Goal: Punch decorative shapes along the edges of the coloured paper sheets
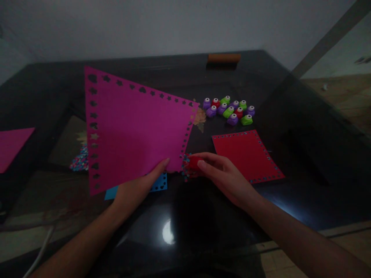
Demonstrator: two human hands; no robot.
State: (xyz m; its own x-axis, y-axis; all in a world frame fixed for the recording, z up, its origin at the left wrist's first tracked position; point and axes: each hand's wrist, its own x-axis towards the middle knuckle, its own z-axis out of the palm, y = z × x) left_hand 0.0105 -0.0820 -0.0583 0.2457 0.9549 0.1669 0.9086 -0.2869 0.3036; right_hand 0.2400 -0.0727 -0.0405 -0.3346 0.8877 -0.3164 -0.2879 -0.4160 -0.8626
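My left hand point(139, 187) grips the lower edge of a pink sheet point(133, 131), thumb on its face. The sheet is held up at a tilt, with star, heart and other shaped holes along its edges. My right hand point(220, 170) is closed on a small red punch point(195, 163) by the sheet's lower right corner. Small colored paper bits point(186, 175) lie beside the punch. Under the pink sheet a blue sheet point(159, 182) with punched edges partly shows. A red sheet point(243, 154) with punched edges lies to the right, behind my right hand.
Several purple, green and red punches point(228, 110) stand in a group at the back right. A brown roll point(223, 58) lies near the far edge of the dark glossy table point(174, 73). Another pink sheet point(14, 144) and a confetti pile point(79, 159) are at the left.
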